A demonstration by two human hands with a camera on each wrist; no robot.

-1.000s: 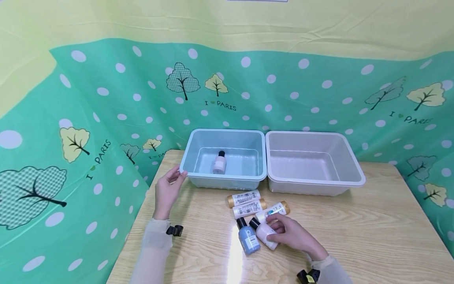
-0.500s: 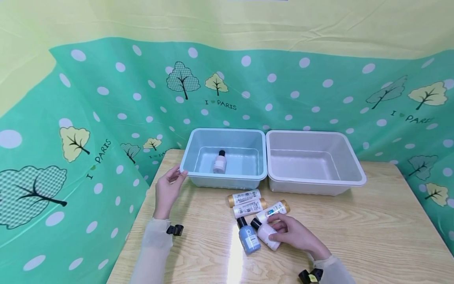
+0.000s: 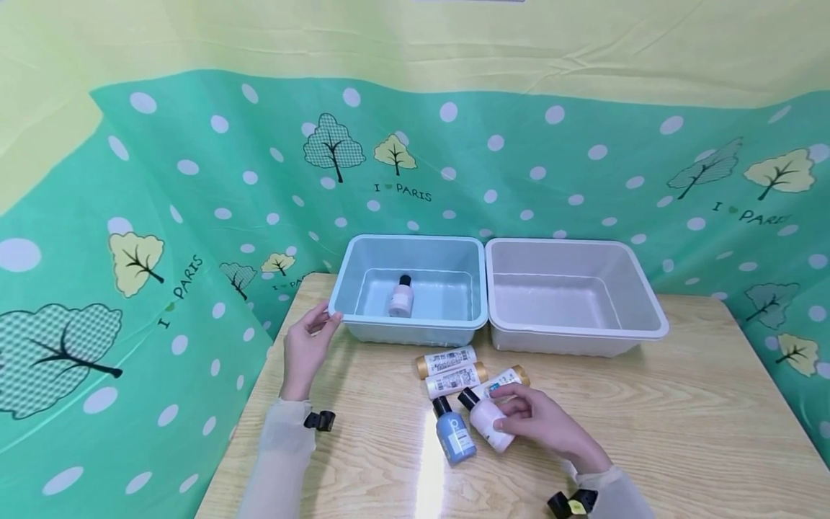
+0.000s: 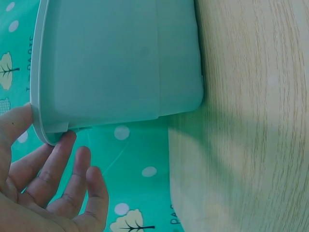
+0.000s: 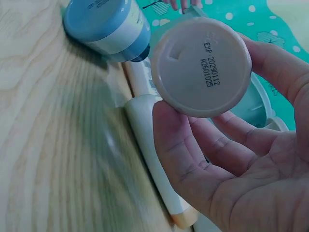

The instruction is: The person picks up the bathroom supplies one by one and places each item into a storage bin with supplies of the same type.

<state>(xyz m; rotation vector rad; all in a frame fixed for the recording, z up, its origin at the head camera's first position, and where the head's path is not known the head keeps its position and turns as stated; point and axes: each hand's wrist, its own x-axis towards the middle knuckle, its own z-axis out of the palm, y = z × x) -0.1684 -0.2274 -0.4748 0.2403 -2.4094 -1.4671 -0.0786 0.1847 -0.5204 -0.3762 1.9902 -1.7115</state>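
One pale pink bottle (image 3: 489, 424), and it's pinched by its round body in the right hand (image 3: 541, 425), thumb on one side, fingers on the other, near the base! It's tilted, black cap pointing away and to the left; whether any part touches the tabletop (image 3: 622, 447), I can't tell. Looks like stiff plastic: light to moderate if filled, smooth enough to slip or roll, hardly fragile. The best hold, I'd say, is right around the middle of that body, thumb opposing fingers, leaving the narrower cap alone.

Just beside it lies the blue bottle (image 3: 457, 436), same build, likely the same feel. Beyond, three white tubes with gold caps: the nearest tube (image 3: 506, 380) partly hidden by bottle and hand, then the middle tube (image 3: 456, 380) and the far tube (image 3: 447, 362); probably softer, best taken flat across the body.

Further out, the left hand (image 3: 308, 353) grips the blue bin (image 3: 415, 334) by its rim corner. Inside lies another pink bottle (image 3: 401, 299); alongside stands the greyish bin (image 3: 577, 344). Behind everything, green dotted cloth (image 3: 538, 205).
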